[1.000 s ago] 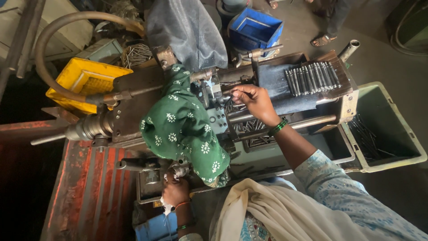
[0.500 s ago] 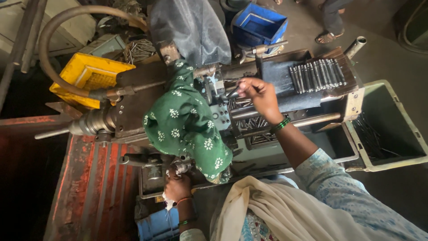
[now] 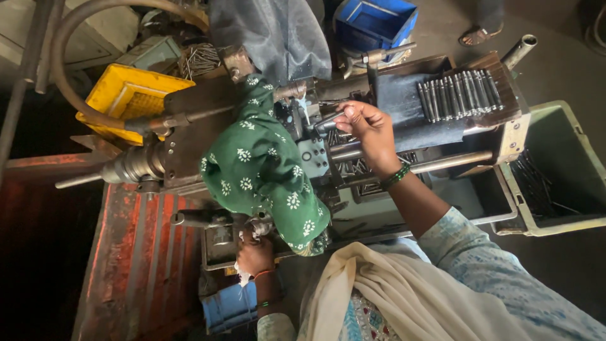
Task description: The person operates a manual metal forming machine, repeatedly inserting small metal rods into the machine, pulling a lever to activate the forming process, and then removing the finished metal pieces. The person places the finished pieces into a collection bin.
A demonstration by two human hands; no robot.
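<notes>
Steel and grease are covering the machine (image 3: 328,158), the biggest thing in view, and everything else is lying around it. Draped over its middle, one green patterned cloth (image 3: 265,177) is hanging, likely shielding the person from oil or chips. Past the machine's right end, one open green bin (image 3: 568,221) is sitting low, a few dark rods lying inside, placed as if to catch finished pieces. Behind the machine's left end one yellow crate (image 3: 126,95) is resting, and behind its middle one blue crate (image 3: 372,22).

On top of the machine's right part, a dark cloth is carrying a row of metal rods (image 3: 457,95), roughly a dozen lying side by side, kept within easy reach. At the machine's centre the right hand (image 3: 366,129) is pinching one short metal piece (image 3: 328,121) between its fingertips, holding it against the working part. At the machine's near edge the left hand (image 3: 252,256) is wrapping closed around a lever handle (image 3: 252,224), with a white scrap caught in the fist.
</notes>
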